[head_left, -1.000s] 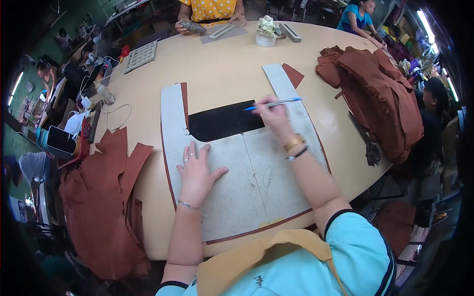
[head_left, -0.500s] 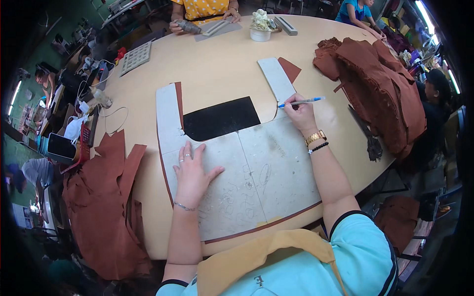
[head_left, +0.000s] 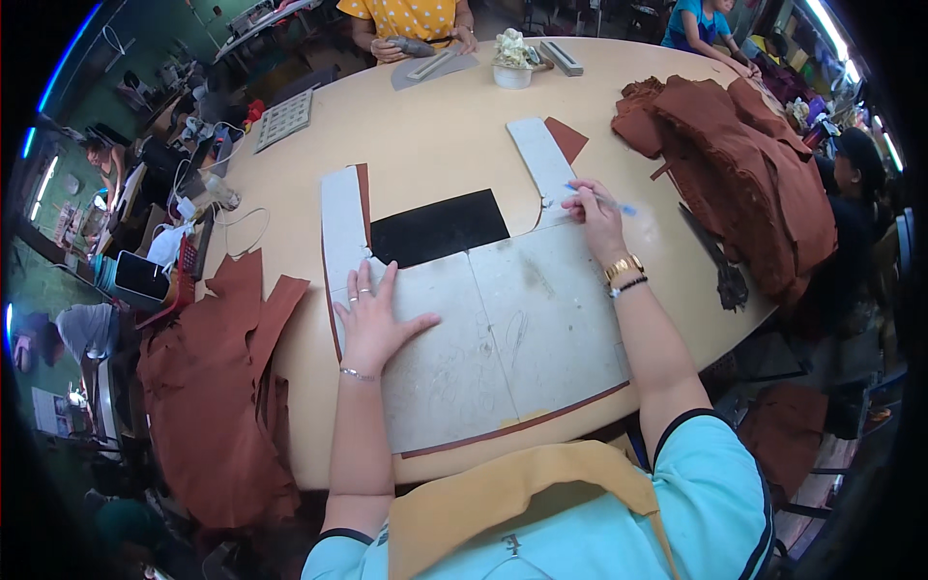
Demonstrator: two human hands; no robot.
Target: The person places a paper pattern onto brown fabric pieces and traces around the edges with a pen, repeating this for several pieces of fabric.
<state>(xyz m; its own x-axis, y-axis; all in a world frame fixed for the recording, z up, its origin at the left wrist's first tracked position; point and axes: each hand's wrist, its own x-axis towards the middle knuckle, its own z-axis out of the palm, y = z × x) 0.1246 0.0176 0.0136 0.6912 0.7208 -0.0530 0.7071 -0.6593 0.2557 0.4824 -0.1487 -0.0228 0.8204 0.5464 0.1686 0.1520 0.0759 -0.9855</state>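
A large grey-white pattern board (head_left: 454, 358) with two upright arms lies over brown leather (head_left: 362, 198), whose edge shows along its sides and front. My left hand (head_left: 372, 319) lies flat on the board's left part, fingers spread. Between fingers and thumb, my right hand (head_left: 597, 220) grips a pen (head_left: 611, 201) with blue ends, slightly blurred. This hand is beside the base of the board's right arm. A black rectangular piece (head_left: 440, 227) fills much of the gap between the two arms, and a brown leather corner (head_left: 566, 141) sticks out behind the right arm.
Brown leather pieces (head_left: 213, 387) hang over the table's left edge. A big leather pile (head_left: 739, 174) occupies the right side, near a dark long tool (head_left: 710, 249). Across the table (head_left: 416, 121), a person in yellow (head_left: 414, 24) works beside a white tub (head_left: 512, 72).
My right hand has shifted slightly right, and the pen has turned so its far end points down to the right. My left hand stays flat on the board. The view has shifted slightly.
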